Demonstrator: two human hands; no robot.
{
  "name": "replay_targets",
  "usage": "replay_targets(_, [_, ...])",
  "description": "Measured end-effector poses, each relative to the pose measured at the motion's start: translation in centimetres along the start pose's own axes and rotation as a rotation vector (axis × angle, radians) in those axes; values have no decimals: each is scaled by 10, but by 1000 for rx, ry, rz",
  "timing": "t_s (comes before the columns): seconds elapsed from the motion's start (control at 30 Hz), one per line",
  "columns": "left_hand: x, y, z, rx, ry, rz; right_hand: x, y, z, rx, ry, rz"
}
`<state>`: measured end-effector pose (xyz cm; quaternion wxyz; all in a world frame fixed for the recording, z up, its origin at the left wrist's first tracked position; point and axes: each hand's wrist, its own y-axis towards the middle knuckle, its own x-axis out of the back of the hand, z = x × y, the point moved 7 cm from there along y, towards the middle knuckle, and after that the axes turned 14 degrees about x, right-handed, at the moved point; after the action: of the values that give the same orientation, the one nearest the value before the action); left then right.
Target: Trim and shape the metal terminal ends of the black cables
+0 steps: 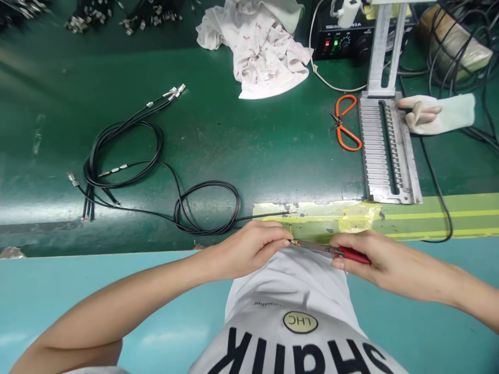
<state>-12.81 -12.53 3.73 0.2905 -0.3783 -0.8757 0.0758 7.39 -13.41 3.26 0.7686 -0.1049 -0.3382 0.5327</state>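
My left hand [259, 246] is closed in a pinch on the end of a black cable near the table's front edge. Exposed copper-coloured wire shows just past the fingertips. From the right, my right hand [374, 259] grips a red-handled tool [354, 254] with a slim metal front. The tool's tip meets the bared wire in front of my shirt; whether its jaws are closed is too small to tell. A looped black cable [208, 183] lies just beyond my left hand, its other stripped end [286, 213] resting on the yellow tape.
Coiled black cables with metal connectors [125, 127] lie at left. Orange-handled snips [346, 122] sit beside a slotted metal fixture [384, 150]. Behind are a crumpled white cloth [265, 52] and a black control box [343, 44]. A white glove [440, 113] and loose cords occupy the right.
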Motion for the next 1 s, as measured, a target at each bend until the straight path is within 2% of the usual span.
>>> replay_targets(0.43, [-6, 3, 12, 46, -30, -29, 6, 10, 1, 54, -26, -41])
replay_targets(0.6, [2, 4, 10, 40, -84, -78, 12, 11, 1, 76, -9, -82])
replay_targets(0.8, [11, 5, 12, 120, -69, -175, 24, 10, -5, 63, -68, -121])
replay_targets(1.0, [8, 5, 22, 135, -199, -267, 35, 3, -16, 119, -141, -258])
